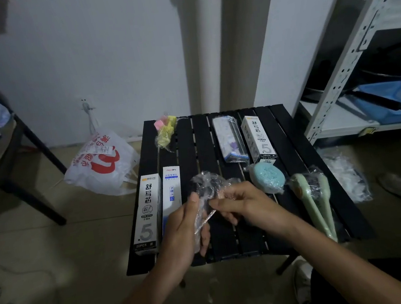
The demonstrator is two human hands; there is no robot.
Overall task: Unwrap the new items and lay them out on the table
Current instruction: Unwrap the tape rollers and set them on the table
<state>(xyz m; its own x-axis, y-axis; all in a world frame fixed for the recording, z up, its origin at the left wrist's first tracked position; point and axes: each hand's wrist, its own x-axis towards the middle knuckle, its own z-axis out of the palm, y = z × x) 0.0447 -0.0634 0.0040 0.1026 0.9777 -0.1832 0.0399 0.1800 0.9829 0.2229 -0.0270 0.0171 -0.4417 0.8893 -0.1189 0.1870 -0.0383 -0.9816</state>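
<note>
Both hands hold a crumpled clear plastic wrapper [207,185] above the front middle of the black slatted table [204,138]. My left hand [188,230] grips its lower part, and my right hand [247,204] pinches it from the right. What is inside the wrapper is hard to tell. On the table lie two white refill boxes [147,213] at the left, a third white box [258,137] at the back right, a blue-white packet [229,139], a wrapped blue round sponge [269,177], green brushes in plastic [314,200] and pink-yellow wrapped pieces [166,130].
A white shopping bag with red print [101,164] lies on the floor left of the table. A dark chair [30,161] stands further left. A white metal shelf [360,54] with a blue tray [396,100] is at the right. Clear plastic [345,176] lies on the floor.
</note>
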